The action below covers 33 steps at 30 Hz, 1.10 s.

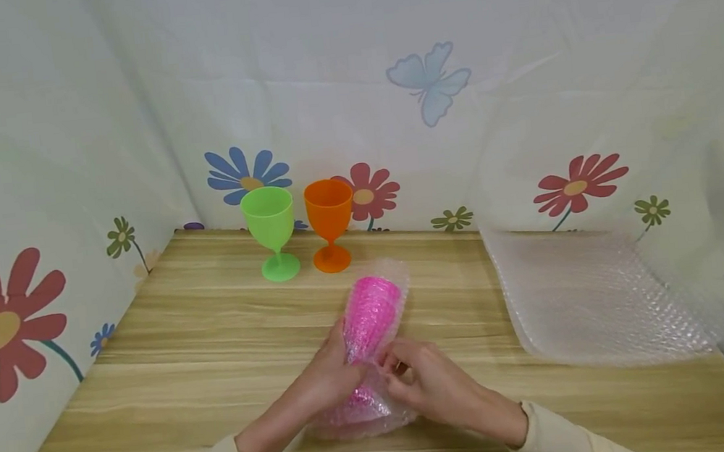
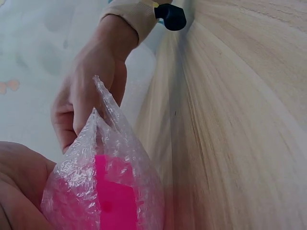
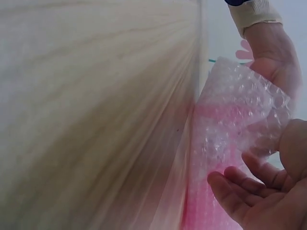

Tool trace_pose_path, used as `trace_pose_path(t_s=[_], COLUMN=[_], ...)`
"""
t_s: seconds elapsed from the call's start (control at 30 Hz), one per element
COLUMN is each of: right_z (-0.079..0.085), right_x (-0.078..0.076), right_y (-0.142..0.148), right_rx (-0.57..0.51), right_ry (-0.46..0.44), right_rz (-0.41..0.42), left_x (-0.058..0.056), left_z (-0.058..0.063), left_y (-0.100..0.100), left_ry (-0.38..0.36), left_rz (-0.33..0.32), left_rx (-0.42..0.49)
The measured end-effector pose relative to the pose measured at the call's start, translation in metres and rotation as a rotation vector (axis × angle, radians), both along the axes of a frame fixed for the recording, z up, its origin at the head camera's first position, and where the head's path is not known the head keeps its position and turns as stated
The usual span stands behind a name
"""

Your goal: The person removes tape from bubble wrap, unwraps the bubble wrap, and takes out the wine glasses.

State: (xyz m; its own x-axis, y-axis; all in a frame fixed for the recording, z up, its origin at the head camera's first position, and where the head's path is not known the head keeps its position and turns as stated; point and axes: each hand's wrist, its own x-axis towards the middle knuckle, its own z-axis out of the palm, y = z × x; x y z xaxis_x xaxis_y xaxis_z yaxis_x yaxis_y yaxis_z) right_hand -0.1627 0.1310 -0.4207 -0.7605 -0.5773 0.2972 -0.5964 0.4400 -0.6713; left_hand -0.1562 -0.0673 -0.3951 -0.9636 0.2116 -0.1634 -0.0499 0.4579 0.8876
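Observation:
A pink goblet (image 1: 375,305) lies inside bubble wrap (image 1: 395,270), its bowl pointing away from me and its narrow middle between my hands. My left hand (image 1: 332,374) grips the wrapped goblet from the left, fingers around its side. At the right of the stem, my right hand (image 1: 432,379) pinches the wrap with thumb and fingertips; the exact contact is partly hidden. In the left wrist view, the wrap (image 2: 72,167) rises to loose peaks over the pink goblet (image 2: 117,206). The right wrist view shows my right hand's (image 3: 268,191) lower fingers loosely bent beside the wrap.
A green goblet (image 1: 270,224) and an orange goblet (image 1: 330,214) stand upright at the back of the wooden table (image 1: 216,342). Another bubble wrap sheet (image 1: 591,291) lies at the right. A flowered cloth (image 1: 323,99) hangs behind the table.

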Motion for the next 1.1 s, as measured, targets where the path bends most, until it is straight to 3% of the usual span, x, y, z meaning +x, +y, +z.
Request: trace_pose_path(t_s=[0.4, 0.53, 0.87, 1.1], right_z=[-0.001, -0.002, 0.005, 0.010], right_x=[0.000, 0.000, 0.003, 0.003], right_y=[0.003, 0.003, -0.006, -0.006], right_rx=[0.023, 0.028, 0.076, 0.102], right_ry=[-0.056, -0.056, -0.015, -0.004], right_rz=[-0.034, -0.047, -0.050, -0.038], left_x=[0.003, 0.004, 0.002, 0.003], left_z=[-0.007, -0.007, -0.004, -0.002], left_y=[-0.005, -0.004, 0.003, 0.006], left_ry=[-0.017, 0.021, 0.078, 0.054], left_rz=[-0.015, -0.035, -0.020, -0.022], left_rx=[0.066, 0.082, -0.011, -0.048])
